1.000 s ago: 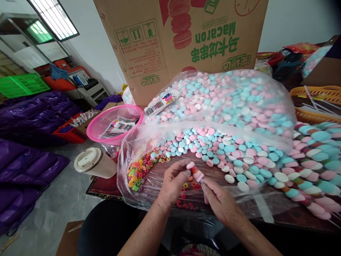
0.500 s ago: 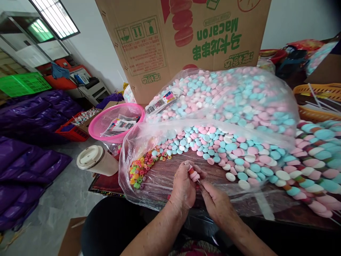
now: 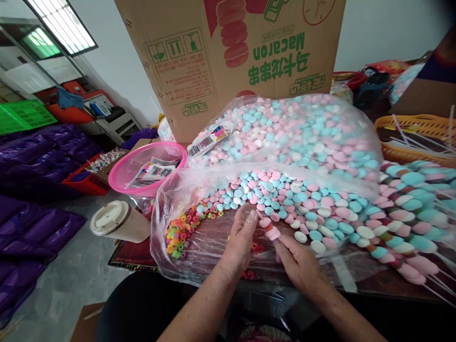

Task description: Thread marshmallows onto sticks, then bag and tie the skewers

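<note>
My right hand (image 3: pixel 292 256) is closed around the lower end of a marshmallow skewer (image 3: pixel 270 229), which carries pink pieces with an orange-red band between them. Close to the skewer's upper end is my left hand (image 3: pixel 244 237), thumb and fingers drawn together. A bit of pink shows by its thumb tip; what those fingers hold is hidden. Beneath my hands lie several red gummy rings (image 3: pixel 255 247). Ahead, pink, blue and white marshmallow discs (image 3: pixel 274 194) spill from a clear plastic bag (image 3: pixel 285 128). Mixed gummy rings (image 3: pixel 181 230) are heaped on the left.
Finished-looking marshmallow skewers (image 3: pixel 409 213) are stacked at the right, below an orange basket (image 3: pixel 420 121) with white sticks. A pink basket (image 3: pixel 113 178) with printed packets and a lidded cup (image 3: pixel 121 222) stand left. Behind the bag rises a large cardboard box (image 3: pixel 199 61).
My hands have moved slightly apart, and the skewer is more exposed between them. My right hand has shifted right, up onto the lower pieces. The whole view has turned slightly.
</note>
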The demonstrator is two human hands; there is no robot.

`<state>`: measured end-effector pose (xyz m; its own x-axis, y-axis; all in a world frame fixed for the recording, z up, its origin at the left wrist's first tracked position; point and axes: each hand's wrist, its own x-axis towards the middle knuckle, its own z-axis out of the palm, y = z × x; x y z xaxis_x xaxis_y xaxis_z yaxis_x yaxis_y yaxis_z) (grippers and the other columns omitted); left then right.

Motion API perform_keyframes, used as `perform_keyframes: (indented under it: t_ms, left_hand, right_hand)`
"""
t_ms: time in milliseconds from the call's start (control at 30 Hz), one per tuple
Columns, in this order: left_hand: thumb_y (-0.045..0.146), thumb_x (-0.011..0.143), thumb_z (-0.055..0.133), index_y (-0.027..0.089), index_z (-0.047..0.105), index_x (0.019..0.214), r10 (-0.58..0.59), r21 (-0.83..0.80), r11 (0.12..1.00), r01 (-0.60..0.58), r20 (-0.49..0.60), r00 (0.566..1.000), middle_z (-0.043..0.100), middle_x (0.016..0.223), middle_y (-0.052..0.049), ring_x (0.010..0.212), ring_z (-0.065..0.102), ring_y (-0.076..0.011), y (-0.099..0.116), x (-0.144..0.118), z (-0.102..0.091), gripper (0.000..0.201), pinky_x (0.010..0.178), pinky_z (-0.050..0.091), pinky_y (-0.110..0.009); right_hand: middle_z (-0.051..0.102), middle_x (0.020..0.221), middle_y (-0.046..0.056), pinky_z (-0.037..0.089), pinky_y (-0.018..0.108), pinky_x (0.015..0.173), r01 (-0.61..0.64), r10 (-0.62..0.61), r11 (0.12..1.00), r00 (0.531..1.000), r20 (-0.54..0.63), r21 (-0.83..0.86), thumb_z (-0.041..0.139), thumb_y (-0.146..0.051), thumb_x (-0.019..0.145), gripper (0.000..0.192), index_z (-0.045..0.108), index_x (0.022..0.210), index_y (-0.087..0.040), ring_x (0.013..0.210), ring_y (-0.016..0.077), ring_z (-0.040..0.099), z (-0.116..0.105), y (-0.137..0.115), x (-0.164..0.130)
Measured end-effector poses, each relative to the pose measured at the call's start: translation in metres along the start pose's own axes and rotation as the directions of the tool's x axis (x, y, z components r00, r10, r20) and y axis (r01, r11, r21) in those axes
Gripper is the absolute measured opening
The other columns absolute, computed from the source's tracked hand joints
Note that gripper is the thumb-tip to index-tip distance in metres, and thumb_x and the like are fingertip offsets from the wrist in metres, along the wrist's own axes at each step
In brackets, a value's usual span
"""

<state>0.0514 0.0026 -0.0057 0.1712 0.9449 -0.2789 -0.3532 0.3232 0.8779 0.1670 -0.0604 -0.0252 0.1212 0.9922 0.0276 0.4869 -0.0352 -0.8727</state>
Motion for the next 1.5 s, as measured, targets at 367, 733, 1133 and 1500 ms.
perform_keyframes:
  t_ms: [367,733,1133,1500]
  left_hand:
    - [0.013,0.074,0.054,0.016,0.062,0.074,0.053,0.840,0.435,-0.325,0.336,0.940,0.064,0.092,-0.011,0.095,0.058,-0.0264,-0.017,0.058,0.028,0.008,0.089,0.043,-0.041]
    - [0.022,0.066,0.070,0.013,0.067,0.083,-0.040,0.152,0.988,0.026,0.088,0.995,0.068,0.078,-0.004,0.072,0.061,-0.0133,-0.003,0.012,-0.016,0.020,0.073,0.049,-0.026]
    - [0.011,0.070,0.057,0.018,0.062,0.078,0.218,0.392,0.897,-0.204,0.007,0.976,0.067,0.078,0.000,0.070,0.062,-0.0123,-0.016,0.001,-0.021,0.012,0.069,0.051,-0.024]
    - [0.040,0.079,0.058,0.017,0.063,0.083,0.107,0.226,0.967,-0.119,0.064,0.992,0.062,0.071,0.000,0.065,0.057,-0.0119,0.000,0.004,-0.024,0.024,0.064,0.046,-0.023]
  right_hand:
    - [0.049,0.051,-0.002,0.035,0.023,0.047,-0.156,0.154,0.987,0.987,-0.039,-0.049,0.034,-0.049,0.088,0.042,0.046,0.059,-0.021,0.049,0.0131,0.045,-0.038,0.028,-0.020]
    - [0.063,0.060,0.004,0.035,0.027,0.052,0.003,0.020,0.947,0.997,0.068,-0.322,0.028,-0.037,0.090,0.038,0.055,0.069,-0.021,0.055,0.0173,0.054,-0.007,0.023,-0.011]
    - [0.064,0.061,0.006,0.036,0.027,0.052,0.032,-0.024,0.928,0.999,0.024,-0.372,0.026,-0.035,0.090,0.040,0.060,0.076,-0.019,0.055,0.0189,0.057,0.009,0.016,-0.016]
    - [0.066,0.063,0.005,0.042,0.026,0.052,0.102,-0.090,0.974,0.994,0.065,-0.204,0.030,-0.042,0.091,0.042,0.062,0.082,-0.018,0.055,0.0179,0.058,0.008,0.008,-0.016]
